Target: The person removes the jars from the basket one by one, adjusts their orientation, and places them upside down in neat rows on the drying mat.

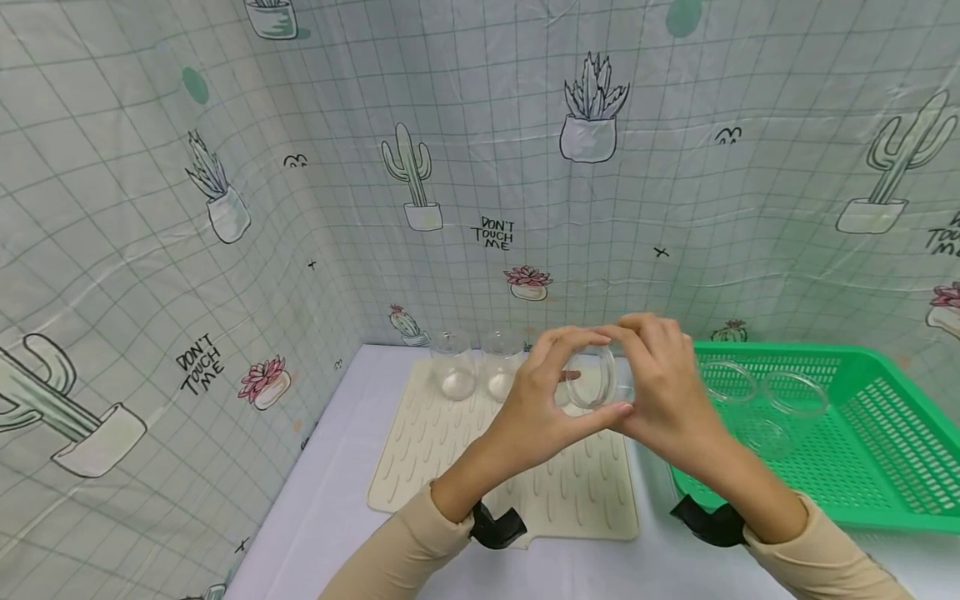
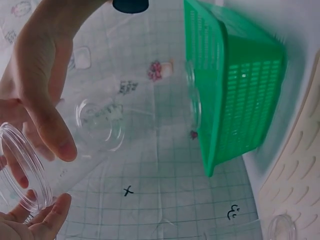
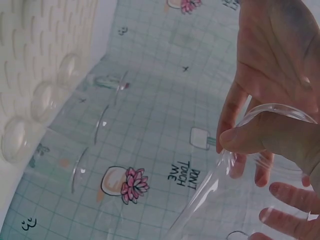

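Both hands hold one clear cup [image 1: 613, 379] up above the mat, tilted so that a round end faces the head camera. My left hand [image 1: 536, 400] curls around its left side, thumb below and fingers over the top. From the right, my right hand [image 1: 660, 392] grips the same cup, and the fingertips of the two hands nearly meet at the top. In the left wrist view the cup's thick ringed end [image 2: 37, 172] lies between fingers and thumb. Its edge [image 3: 275, 107] passes by a thumb in the right wrist view. Whether it is glass or plastic I cannot tell.
Clear cups [image 1: 456, 375] stand in a row at the back of a cream ridged mat [image 1: 420, 467]; the hands partly hide one. To the right, a green plastic basket [image 1: 885, 492] holds clear cups [image 1: 795, 400]. A cactus-print sheet [image 1: 480, 167] hangs behind the white table.
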A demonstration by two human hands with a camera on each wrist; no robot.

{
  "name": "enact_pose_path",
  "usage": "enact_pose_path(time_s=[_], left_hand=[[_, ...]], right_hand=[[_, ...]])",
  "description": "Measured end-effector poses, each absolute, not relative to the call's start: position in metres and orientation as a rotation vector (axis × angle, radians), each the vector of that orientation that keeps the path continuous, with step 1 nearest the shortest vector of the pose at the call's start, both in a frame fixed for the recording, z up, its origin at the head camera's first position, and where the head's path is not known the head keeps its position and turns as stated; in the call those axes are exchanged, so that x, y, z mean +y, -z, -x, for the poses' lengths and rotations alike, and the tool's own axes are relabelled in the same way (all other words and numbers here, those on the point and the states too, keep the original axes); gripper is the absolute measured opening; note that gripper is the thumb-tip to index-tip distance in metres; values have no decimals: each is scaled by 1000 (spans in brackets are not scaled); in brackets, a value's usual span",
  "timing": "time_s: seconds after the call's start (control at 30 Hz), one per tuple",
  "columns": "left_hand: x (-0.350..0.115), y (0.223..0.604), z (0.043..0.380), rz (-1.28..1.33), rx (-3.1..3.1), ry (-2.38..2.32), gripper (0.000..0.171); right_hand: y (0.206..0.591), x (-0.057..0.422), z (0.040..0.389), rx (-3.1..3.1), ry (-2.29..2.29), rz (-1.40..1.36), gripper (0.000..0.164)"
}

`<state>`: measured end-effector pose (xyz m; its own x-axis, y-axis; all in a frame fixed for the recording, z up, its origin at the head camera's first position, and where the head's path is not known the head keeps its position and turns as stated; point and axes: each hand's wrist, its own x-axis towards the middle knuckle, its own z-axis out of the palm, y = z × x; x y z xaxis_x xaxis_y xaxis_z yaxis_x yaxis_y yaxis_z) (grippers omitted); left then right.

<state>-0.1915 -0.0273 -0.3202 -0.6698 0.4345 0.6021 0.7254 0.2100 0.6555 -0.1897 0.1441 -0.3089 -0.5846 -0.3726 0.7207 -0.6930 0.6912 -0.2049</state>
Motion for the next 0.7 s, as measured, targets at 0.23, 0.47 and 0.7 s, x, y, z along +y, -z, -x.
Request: enact_pose_path(time_s=[0.23, 0.47, 0.7], left_hand=[[-32, 322, 195, 1092, -2208, 1458, 57], [-36, 322, 196, 1088, -2184, 1511, 56], [-45, 300, 184, 1058, -2133, 1593, 53]], right_hand=[[310, 141, 190, -2250, -574, -817, 78], [310, 141, 191, -2265, -566, -854, 78], [305, 149, 191, -2207, -708, -927, 87]])
